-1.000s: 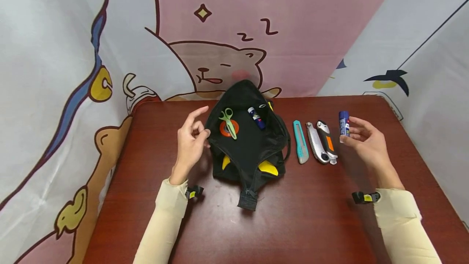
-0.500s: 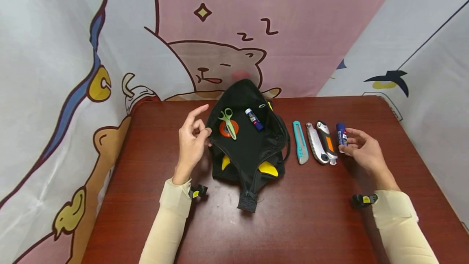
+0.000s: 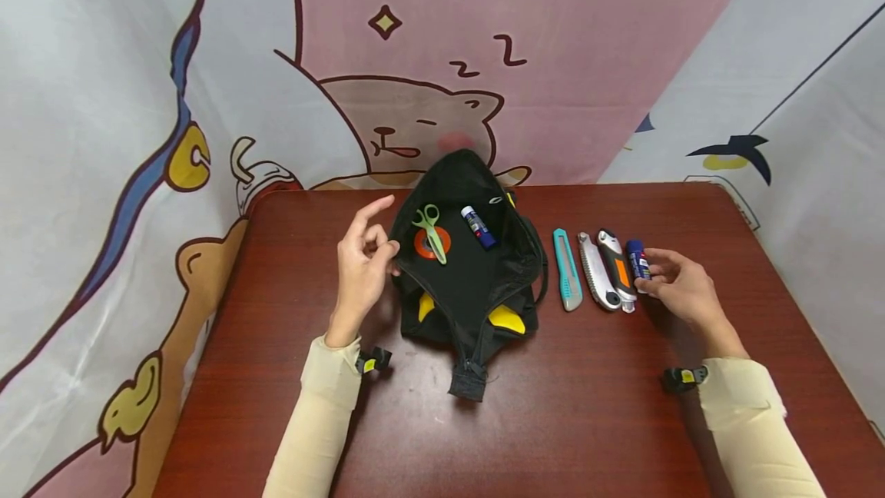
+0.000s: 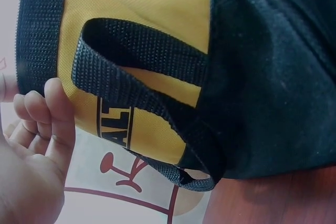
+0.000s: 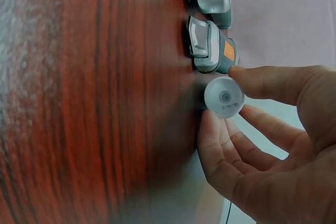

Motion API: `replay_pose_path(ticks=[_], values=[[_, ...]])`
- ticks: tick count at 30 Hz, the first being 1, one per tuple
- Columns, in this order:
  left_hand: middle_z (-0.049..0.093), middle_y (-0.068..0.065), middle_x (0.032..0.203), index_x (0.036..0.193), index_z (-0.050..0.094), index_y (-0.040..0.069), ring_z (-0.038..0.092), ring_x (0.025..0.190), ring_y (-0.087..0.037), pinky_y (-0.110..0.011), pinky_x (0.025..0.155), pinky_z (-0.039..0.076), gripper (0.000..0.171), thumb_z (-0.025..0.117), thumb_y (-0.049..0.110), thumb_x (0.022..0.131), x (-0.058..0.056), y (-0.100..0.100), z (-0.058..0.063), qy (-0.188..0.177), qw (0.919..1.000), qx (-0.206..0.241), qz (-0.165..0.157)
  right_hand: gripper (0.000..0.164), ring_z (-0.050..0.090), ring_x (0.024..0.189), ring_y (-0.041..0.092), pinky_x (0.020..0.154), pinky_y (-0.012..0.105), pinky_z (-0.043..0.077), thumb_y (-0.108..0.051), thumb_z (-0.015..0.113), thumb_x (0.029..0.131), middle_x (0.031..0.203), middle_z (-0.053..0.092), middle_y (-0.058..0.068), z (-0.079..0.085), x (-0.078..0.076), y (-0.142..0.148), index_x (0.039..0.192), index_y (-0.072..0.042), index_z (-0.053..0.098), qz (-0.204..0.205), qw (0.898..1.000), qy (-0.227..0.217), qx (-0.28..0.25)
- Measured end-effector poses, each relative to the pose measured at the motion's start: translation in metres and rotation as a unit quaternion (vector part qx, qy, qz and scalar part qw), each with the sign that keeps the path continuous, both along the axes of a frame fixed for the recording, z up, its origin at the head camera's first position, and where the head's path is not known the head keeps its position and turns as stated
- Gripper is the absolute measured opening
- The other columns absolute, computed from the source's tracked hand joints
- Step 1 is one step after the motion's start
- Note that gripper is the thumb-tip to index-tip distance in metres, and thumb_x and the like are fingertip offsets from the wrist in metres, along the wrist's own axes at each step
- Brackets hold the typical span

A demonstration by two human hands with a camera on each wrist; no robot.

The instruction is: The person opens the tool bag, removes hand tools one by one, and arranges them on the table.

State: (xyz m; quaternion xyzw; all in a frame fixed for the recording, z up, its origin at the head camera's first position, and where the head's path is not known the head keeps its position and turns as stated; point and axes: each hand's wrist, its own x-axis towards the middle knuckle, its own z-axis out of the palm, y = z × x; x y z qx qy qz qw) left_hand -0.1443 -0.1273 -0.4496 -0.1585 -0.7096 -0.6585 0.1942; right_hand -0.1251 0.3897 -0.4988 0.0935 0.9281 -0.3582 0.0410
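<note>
In the head view, an open black bag (image 3: 466, 294) with yellow patches lies on the table, its flap standing up. My left hand (image 3: 361, 271) pinches the bag's left edge with thumb and curled fingers, the index finger pointing away. The left wrist view shows the bag's yellow side and a black strap loop (image 4: 113, 82). My right hand (image 3: 681, 289) pinches a blue glue stick (image 3: 636, 254) between thumb and fingers, beside an orange-and-grey utility knife (image 3: 615, 261). The glue stick's round white base (image 5: 224, 97) faces the right wrist camera, close over the table.
Inside the bag are green scissors (image 3: 432, 235), an orange ring-shaped roll (image 3: 445, 243) beneath them and another glue stick (image 3: 478, 227). Right of the bag lie a teal utility knife (image 3: 567, 269) and a silver tool (image 3: 596, 271). A printed cloth (image 3: 553, 98) hangs behind the table (image 3: 553, 406).
My right hand has come nearer and to the left, bringing the glue stick down beside the orange-and-grey knife. The glue stick in the bag has shifted slightly left. My left hand stays on the bag.
</note>
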Motion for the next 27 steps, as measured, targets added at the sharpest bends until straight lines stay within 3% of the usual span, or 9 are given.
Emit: replay_pose_path(ticks=[5, 13, 14, 20, 27], values=[[0.044, 0.001, 0.062, 0.153, 0.063, 0.003, 0.054, 0.045, -0.017, -0.025, 0.047, 0.057, 0.064, 0.059, -0.013, 0.091, -0.0003, 0.0008, 0.0001, 0.003, 1.0, -0.005, -0.003, 0.066, 0.061, 0.092, 0.009, 0.064, 0.014, 0.055, -0.009, 0.082, 0.099, 0.131, 0.066, 0.034, -0.0002, -0.0002, 0.0007, 0.158, 0.004, 0.054, 0.003, 1.0, -0.003, 0.007], [0.044, 0.001, 0.063, 0.153, 0.065, 0.011, 0.054, 0.045, -0.035, -0.026, 0.047, 0.058, 0.066, 0.059, -0.012, 0.092, 0.0005, 0.0005, 0.0008, -0.004, 1.0, -0.006, -0.006, 0.066, 0.068, 0.105, 0.032, 0.064, 0.015, 0.053, -0.011, 0.08, 0.101, 0.132, 0.066, 0.034, -0.0013, 0.0011, 0.0016, 0.159, 0.004, 0.053, 0.001, 1.0, -0.013, 0.008], [0.044, 0.001, 0.063, 0.153, 0.065, 0.011, 0.054, 0.045, -0.037, -0.027, 0.047, 0.058, 0.066, 0.059, -0.012, 0.092, 0.0008, 0.0004, 0.0011, -0.004, 1.0, -0.006, -0.006, 0.066, 0.068, 0.104, 0.03, 0.064, 0.015, 0.054, -0.012, 0.08, 0.101, 0.132, 0.066, 0.034, -0.0013, 0.0011, 0.0015, 0.16, 0.003, 0.053, 0.001, 1.0, -0.013, 0.008], [0.044, 0.001, 0.063, 0.154, 0.064, 0.008, 0.055, 0.045, -0.019, -0.026, 0.048, 0.058, 0.066, 0.059, -0.012, 0.091, 0.0008, -0.0012, 0.0003, -0.006, 1.0, -0.002, -0.004, 0.062, 0.063, 0.082, -0.001, 0.064, 0.017, 0.056, -0.018, 0.077, 0.105, 0.127, 0.068, 0.031, -0.0016, 0.0006, 0.0018, 0.158, 0.004, 0.054, 0.002, 1.0, -0.005, 0.004], [0.045, 0.001, 0.062, 0.154, 0.063, 0.006, 0.055, 0.045, -0.015, -0.025, 0.047, 0.058, 0.066, 0.06, -0.011, 0.091, -0.0009, -0.0019, -0.0011, -0.001, 1.0, -0.006, -0.003, 0.061, 0.069, 0.076, 0.006, 0.063, 0.017, 0.056, -0.026, 0.071, 0.11, 0.124, 0.07, 0.032, -0.0004, 0.0014, 0.0021, 0.158, 0.006, 0.052, 0.003, 1.0, -0.002, -0.001]])
